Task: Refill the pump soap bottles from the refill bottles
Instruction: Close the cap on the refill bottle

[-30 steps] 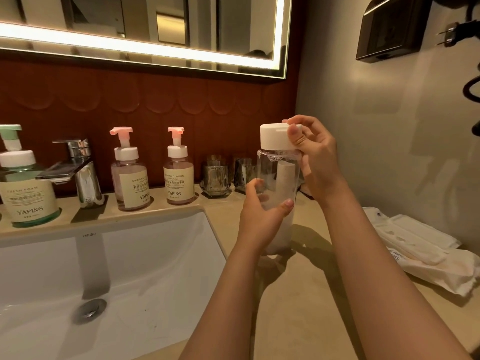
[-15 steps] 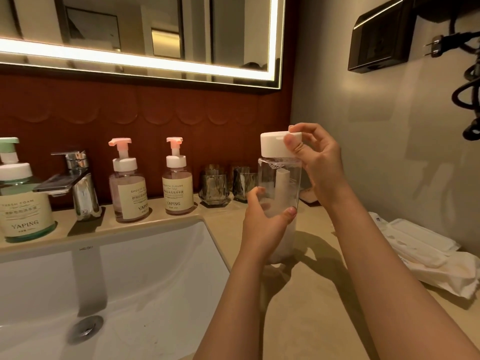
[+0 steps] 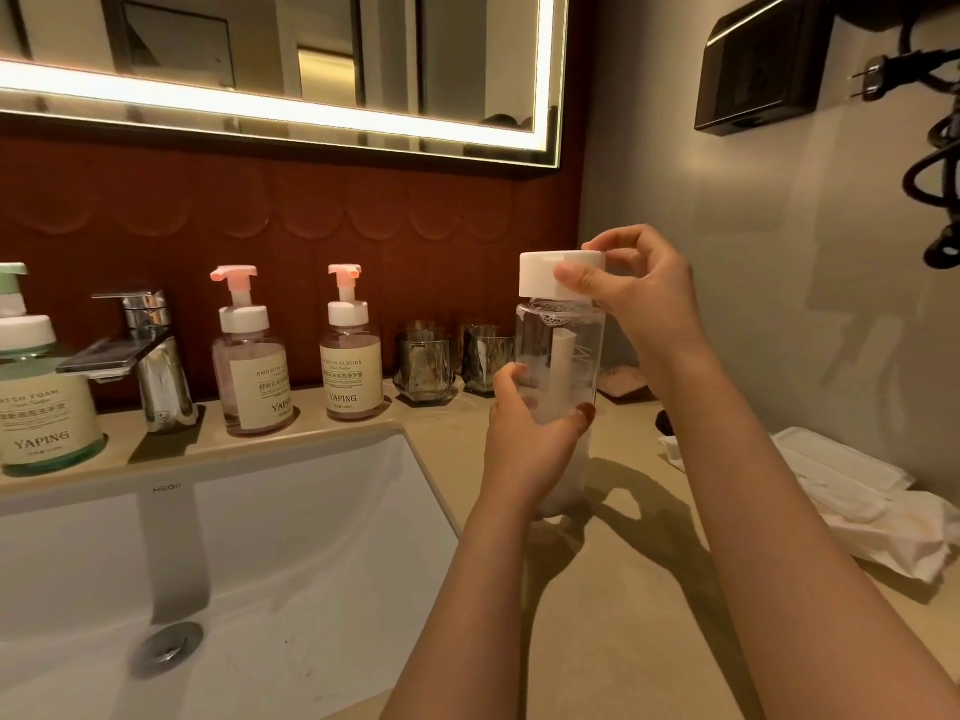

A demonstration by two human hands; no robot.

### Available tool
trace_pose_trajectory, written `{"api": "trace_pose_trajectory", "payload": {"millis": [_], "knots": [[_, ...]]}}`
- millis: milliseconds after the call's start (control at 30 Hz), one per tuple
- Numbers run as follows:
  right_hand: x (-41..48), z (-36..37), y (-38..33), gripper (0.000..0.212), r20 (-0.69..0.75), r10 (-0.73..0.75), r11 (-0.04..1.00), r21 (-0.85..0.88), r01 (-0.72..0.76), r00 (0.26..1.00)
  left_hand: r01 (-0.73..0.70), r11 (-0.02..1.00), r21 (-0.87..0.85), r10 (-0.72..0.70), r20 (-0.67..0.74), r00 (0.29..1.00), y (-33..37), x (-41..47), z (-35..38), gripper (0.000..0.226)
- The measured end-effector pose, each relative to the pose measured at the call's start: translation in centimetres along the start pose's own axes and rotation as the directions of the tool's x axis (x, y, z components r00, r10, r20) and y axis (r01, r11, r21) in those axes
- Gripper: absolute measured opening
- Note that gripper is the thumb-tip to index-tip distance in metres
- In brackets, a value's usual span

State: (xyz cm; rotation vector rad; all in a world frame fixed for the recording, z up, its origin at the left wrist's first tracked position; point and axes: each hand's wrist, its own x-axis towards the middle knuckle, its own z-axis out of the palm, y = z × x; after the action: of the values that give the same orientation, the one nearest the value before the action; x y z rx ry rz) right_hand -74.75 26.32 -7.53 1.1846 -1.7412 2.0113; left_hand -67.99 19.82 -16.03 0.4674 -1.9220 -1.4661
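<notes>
Over the beige counter (image 3: 597, 641) beside the sink (image 3: 311, 537), our left hand (image 3: 524, 449) clasps the clear bottle (image 3: 561, 356); our right hand (image 3: 639, 293) pinches its white cap (image 3: 540, 275); a lit mirror (image 3: 260, 59) hangs above.

Two bare forearms, no sleeves, dark polish on left hand (image 3: 524, 449) thumbnail

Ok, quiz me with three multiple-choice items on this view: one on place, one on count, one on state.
1. Where is the clear plastic refill bottle?
A. In the sink
B. Held above the beige counter
C. Behind the tap

2. How many pink-topped pump soap bottles stand behind the white sink?
A. One
B. Two
C. Four

3. The bottle's white cap is:
A. On the bottle
B. Lying on the counter
C. In the sink

Answers: 1 B, the left hand grips its body over the counter. 2 B, two stand there. 3 A, it sits on the neck, pinched by the right hand.
</notes>
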Motion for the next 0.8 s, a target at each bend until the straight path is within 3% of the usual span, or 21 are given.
{"api": "trace_pose_trajectory", "payload": {"millis": [133,267,600,800], "knots": [[-0.3,0.3,0.0,0.018,0.009,-0.042,0.995,0.095,0.041,0.999,0.004,1.0,0.009,-0.004,-0.005,1.0,0.0,-0.1,0.1,0.069],[-0.4,0.2,0.2,0.013,0.022,0.006,0.982,0.187,-0.01,1.0,-0.003,1.0,0.015,0.003,-0.006,1.0,-0.1,-0.1,0.1,0.069],[-0.6,0.5,0.6,0.023,-0.034,-0.078,0.996,-0.048,0.076,0.996,0.012,1.0,0.003,-0.012,-0.009,1.0,0.0,0.0,0.1,0.07],[-1.2,1.5,0.9,0.036,-0.11,-0.241,0.933,-0.302,0.198,0.964,-0.005,1.0,0.021,0.006,-0.037,0.999,-0.1,0.0,0.3,0.072]]}}
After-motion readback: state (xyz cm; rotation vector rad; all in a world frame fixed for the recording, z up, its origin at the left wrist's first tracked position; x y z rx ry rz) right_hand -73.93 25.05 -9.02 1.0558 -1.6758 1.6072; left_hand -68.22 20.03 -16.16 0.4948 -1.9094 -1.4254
